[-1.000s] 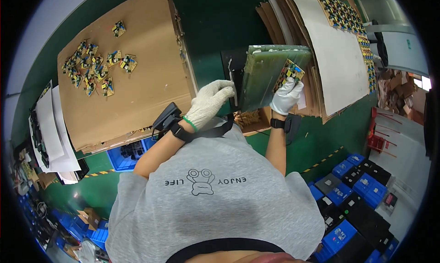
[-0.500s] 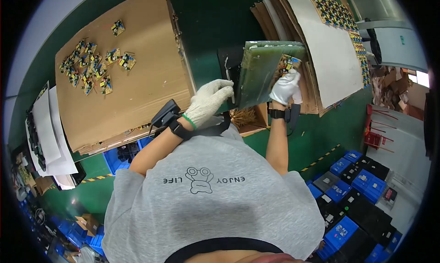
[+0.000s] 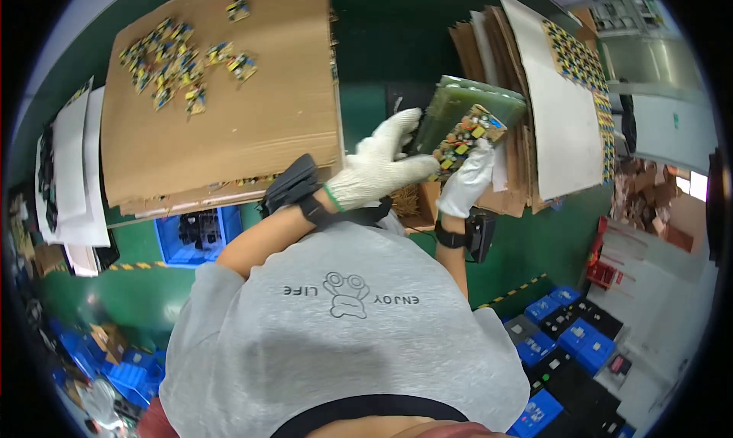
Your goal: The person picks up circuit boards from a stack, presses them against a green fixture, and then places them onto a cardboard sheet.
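Note:
A strip of circuit boards (image 3: 462, 144) with yellow, blue and black components is tilted in front of a green translucent panel-like block (image 3: 458, 95). My right hand (image 3: 469, 180), in a white glove, grips the strip along its right edge. Coming from the left, my left hand (image 3: 382, 165), in a knitted white glove with a green cuff, has its fingers spread. One of its fingertips is at the strip's lower left end; whether it touches, I cannot tell. Both wrists wear black straps with dark devices.
Many small circuit boards (image 3: 172, 60) lie on a cardboard-topped stack (image 3: 259, 117) at left. Upright cardboard sheets (image 3: 515, 110) and a white sheet (image 3: 565, 125) stand at right, with board panels (image 3: 576, 56) beyond. A blue crate (image 3: 172, 236) sits below the left stack; blue and black bins are lower right.
My right hand has brought the circuit board strip from beside the green block to its front. My left hand has moved right toward it and spread its fingers. The whole view has shifted.

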`<state>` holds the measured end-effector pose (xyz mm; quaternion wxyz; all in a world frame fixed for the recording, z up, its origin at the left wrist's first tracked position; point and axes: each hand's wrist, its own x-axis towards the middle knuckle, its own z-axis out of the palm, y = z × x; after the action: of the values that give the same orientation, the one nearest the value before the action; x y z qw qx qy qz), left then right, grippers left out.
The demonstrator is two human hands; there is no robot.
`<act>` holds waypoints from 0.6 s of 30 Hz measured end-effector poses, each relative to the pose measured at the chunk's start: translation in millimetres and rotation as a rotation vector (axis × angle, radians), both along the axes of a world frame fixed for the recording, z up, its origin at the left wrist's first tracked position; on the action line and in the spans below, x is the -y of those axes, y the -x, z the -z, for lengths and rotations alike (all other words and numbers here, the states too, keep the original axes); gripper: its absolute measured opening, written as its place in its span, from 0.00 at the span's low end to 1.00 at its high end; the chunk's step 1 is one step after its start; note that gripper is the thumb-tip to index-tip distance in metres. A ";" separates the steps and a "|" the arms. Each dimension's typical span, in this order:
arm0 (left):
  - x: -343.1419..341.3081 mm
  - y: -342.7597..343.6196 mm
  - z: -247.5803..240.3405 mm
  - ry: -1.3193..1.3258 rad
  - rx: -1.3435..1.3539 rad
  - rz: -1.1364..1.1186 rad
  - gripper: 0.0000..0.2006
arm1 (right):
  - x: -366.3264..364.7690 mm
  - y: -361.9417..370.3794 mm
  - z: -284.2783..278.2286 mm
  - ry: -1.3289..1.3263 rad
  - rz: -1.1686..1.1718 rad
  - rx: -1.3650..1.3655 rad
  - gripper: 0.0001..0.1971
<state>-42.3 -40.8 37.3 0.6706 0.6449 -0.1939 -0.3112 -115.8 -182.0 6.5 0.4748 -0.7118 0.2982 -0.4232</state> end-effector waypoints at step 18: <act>-98.2 -30.5 -0.4 -0.707 1.051 -0.406 0.37 | -89.4 -79.6 -59.6 0.116 -0.588 -0.441 0.14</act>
<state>-11.7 57.4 37.7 0.2803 0.9156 -0.2560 0.1325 -36.2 -92.6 66.1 0.4592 -0.8668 0.1519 -0.1213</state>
